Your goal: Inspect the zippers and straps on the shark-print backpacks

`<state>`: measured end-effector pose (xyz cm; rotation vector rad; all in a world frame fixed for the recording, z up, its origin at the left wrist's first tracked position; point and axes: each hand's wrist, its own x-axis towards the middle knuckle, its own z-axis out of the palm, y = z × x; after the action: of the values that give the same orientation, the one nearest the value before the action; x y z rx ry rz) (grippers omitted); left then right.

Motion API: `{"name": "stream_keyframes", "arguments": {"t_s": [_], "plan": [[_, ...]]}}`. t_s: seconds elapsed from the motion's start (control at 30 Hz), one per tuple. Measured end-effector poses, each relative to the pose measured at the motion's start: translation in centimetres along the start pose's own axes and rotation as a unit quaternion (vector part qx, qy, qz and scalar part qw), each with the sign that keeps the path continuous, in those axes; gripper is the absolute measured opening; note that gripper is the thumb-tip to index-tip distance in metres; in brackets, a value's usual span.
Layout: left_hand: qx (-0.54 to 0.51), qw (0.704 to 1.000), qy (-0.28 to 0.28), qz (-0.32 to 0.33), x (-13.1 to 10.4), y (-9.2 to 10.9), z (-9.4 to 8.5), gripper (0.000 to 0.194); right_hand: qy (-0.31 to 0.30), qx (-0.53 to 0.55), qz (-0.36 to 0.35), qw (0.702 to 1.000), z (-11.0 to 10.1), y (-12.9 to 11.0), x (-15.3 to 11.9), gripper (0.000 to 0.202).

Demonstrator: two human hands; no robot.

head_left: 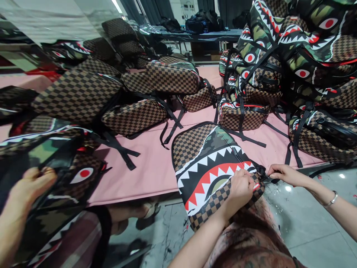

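A backpack [206, 175] with brown checks, a camouflage patch and a printed shark mouth leans across the table's front edge and my lap. My left hand [242, 189] is closed on its lower right part, the fingers curled against the printed face. At the bag's right side, the fingertips of my right hand [281, 175] pinch a small black piece that looks like a zipper pull [266, 177]. The fingers partly cover that piece. A black zipper [237, 153] runs on the bag near its upper right edge.
The pink-covered table [136, 184] bears checked backpacks [134, 117] on the left and a tall pile of shark-print backpacks [251, 85] on the right, straps trailing. At far left, a co-worker's hand [39, 182] holds another backpack [75, 171]. Dark bags [205, 22] lie on a table behind.
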<state>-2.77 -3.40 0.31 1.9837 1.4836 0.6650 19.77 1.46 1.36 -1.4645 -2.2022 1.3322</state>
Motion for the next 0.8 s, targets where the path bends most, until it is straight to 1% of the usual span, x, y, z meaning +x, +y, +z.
{"name": "stream_keyframes", "arguments": {"t_s": [0.13,0.3,0.47,0.6,0.8], "plan": [[-0.020,1.000,0.012,0.006,-0.3,-0.1,0.1,0.017,0.000,-0.002,-0.012,1.000,0.2,-0.4,0.0,0.020],[-0.027,0.999,0.017,0.008,-0.3,0.0,0.1,0.015,0.002,-0.003,-0.028,1.000,0.9,-1.0,0.2,0.018],[-0.033,0.999,0.017,0.009,-0.3,-0.1,0.1,0.015,0.007,0.007,-0.024,1.000,1.1,-0.3,0.3,0.020],[-0.038,0.999,0.018,0.005,-0.3,-0.1,0.2,0.017,-0.011,0.016,-0.020,1.000,0.6,0.0,0.1,0.021],[-0.029,1.000,0.006,0.006,-0.2,-0.1,0.2,0.017,-0.028,0.010,-0.038,0.999,0.9,-1.5,0.4,0.019]]}}
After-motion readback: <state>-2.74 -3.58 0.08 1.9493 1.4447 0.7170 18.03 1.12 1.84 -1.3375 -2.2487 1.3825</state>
